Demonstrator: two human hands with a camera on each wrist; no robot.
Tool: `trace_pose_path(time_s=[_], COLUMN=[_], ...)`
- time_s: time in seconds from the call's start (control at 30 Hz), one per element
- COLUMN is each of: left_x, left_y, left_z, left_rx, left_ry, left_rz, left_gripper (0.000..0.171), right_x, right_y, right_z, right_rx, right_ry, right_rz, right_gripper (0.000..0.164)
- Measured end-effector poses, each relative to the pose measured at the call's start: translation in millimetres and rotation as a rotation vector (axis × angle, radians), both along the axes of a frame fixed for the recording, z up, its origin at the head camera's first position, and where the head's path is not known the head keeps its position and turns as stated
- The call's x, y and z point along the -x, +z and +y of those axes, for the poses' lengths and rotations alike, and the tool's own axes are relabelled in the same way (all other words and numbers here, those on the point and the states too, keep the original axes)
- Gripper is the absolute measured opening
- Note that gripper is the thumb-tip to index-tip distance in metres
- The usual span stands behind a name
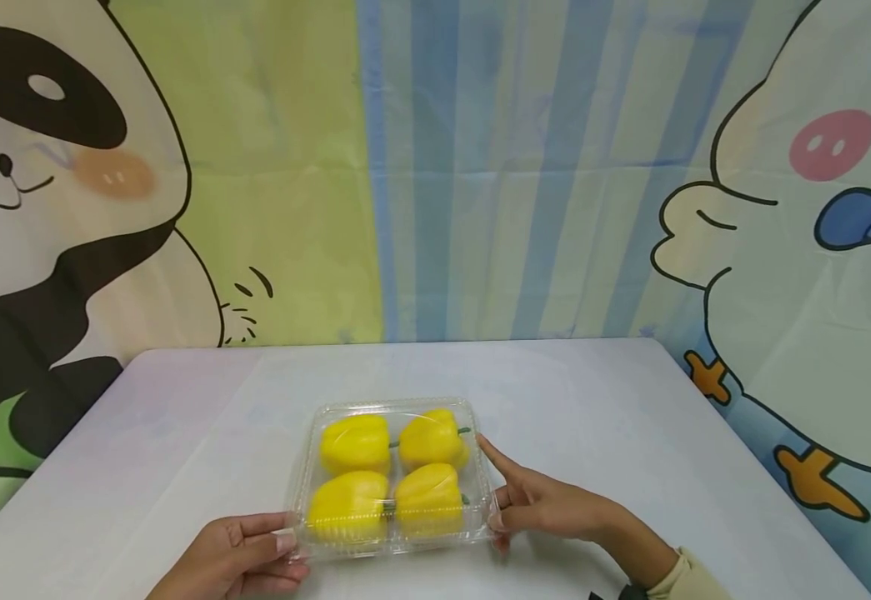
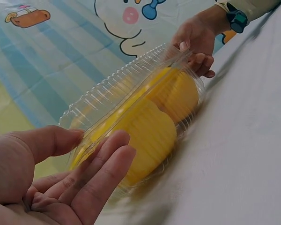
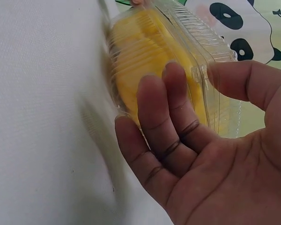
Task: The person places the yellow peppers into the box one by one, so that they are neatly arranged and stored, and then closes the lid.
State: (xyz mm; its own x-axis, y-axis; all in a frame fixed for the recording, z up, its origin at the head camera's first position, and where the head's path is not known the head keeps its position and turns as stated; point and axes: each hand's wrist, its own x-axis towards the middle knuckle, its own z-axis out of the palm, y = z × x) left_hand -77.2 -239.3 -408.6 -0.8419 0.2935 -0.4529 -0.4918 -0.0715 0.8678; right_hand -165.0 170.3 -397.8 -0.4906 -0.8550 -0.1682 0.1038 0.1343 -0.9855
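Note:
A clear plastic clamshell container (image 1: 392, 547) with a lid over it is in the middle of the head view, near the table's front. Inside lie several yellow bell peppers (image 1: 355, 444) with short green stems. My left hand (image 1: 236, 557) pinches the container's near left corner, its thumb on the rim and fingers at the side. At the right side, my right hand (image 1: 548, 502) grips the rim between thumb and fingers, with the index finger stretched along the edge. Both wrist views show the peppers through the ribbed wall; the container's underside is hidden.
A white-covered table (image 1: 578, 408) carries the container. Behind it hangs a printed cloth (image 1: 480, 167) with stripes, a panda (image 1: 67, 167) on the left and a white bird figure (image 1: 803, 333) on the right. A dark watch (image 2: 236, 20) is on the right wrist.

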Motion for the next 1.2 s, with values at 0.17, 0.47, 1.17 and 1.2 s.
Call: trace_pose_path(time_s=[0.17, 0.47, 1.17, 1.2], left_x=[-1.1, 0.2, -0.8, -0.7], left_y=[-0.7, -1.5, -3.9, -4.1], left_z=[-0.2, 1.2, -2.2, -1.9], left_rx=[0.002, 0.013, -0.07, -0.063], left_ry=[0.013, 0.023, 0.003, 0.002], left_rz=[-0.019, -0.012, 0.014, 0.013], left_gripper=[0.057, 0.051, 0.043, 0.044], right_x=[-0.5, -0.4, 1.8, 1.9], right_y=[-2.4, -7.2, -10.5, -10.7], right_z=[-2.8, -5.3, -4.0, -3.8], right_rx=[0.003, -0.002, 0.059, 0.059], right_ry=[-0.028, -0.094, -0.033, -0.033], right_rz=[0.003, 0.035, 0.049, 0.044], right_gripper=[0.095, 0.094, 0.093, 0.093])
